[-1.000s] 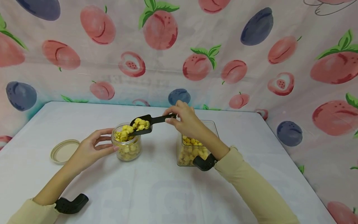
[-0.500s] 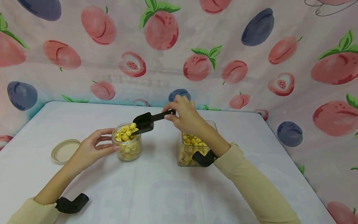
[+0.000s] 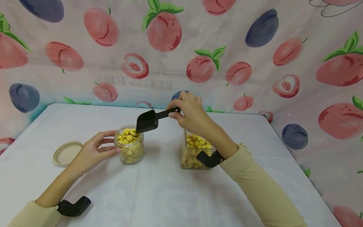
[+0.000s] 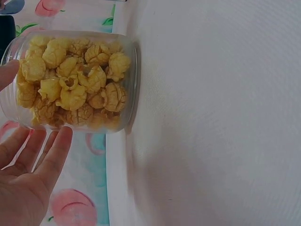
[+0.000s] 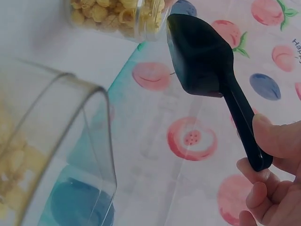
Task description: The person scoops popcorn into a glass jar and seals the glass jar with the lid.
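A clear jar [image 3: 130, 154] full of yellow popcorn stands upright on the table. My left hand [image 3: 93, 151] steadies it from the left, thumb on one side and fingertips on the other; the left wrist view shows the popcorn [image 4: 70, 84] through its wall. Between thumb and fingers, my right hand [image 3: 193, 113] pinches the handle end of a black scoop [image 3: 147, 121]. No popcorn shows in the scoop, which is tilted just above the jar's right rim. Below my right forearm is a clear square container [image 3: 183, 157] of popcorn, partly hidden by the arm.
A cream round lid [image 3: 66, 154] lies left of the jar, partly behind my left wrist. The white-covered table [image 3: 158, 195] meets a fruit-print cloth [image 3: 164, 63] at the back. Black wrist devices sit on both forearms.
My right hand has risen slightly, tilting the scoop. Popcorn has slid out of the scoop into the jar and settled there. My left hand has stayed at the jar.
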A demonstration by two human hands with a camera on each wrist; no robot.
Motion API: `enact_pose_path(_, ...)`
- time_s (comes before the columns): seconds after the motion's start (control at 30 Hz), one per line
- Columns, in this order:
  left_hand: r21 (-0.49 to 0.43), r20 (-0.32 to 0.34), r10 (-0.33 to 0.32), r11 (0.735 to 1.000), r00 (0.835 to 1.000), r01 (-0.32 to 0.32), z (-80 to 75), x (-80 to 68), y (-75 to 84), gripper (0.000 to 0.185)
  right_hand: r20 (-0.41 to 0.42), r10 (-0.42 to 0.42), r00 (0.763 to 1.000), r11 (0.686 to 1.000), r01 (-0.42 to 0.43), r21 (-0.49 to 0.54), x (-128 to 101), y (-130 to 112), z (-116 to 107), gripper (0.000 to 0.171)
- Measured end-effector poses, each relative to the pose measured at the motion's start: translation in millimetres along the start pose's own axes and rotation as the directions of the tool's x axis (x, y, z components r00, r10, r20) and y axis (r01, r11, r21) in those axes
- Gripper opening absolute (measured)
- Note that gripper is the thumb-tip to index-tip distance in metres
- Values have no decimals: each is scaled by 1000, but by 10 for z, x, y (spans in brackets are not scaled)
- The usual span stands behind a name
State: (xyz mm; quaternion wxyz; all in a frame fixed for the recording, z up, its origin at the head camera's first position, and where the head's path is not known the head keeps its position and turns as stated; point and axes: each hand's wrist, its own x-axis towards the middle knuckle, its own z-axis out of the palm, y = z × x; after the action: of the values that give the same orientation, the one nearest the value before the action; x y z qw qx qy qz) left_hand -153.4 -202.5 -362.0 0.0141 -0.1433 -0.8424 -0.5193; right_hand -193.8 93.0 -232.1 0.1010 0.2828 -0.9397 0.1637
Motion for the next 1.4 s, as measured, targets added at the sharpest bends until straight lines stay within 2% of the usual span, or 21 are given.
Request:
enact_pose_path(0.57,1,3,3,1000,1000,-3,13,3,-16,58,12,0,1000,1000,0,-10,-8,-42,147,16)
enact_pose_path(0.8,-9,2,5,1000,1000,-5,13,5,-16,57,-4,19,1000,999,-19,47,-81,17,96,16)
enact_pose_path(1.07,-8,-2,9,1000,1000,-9,7,6,-20,57,-20,22,1000,980,-18,198,-216,172,-31,19)
enact_pose_path(1.4,-19,-6,19,1000,1000,-19,11,4,-26,57,-122,25,992,980,0,198,-439,396,-221,22)
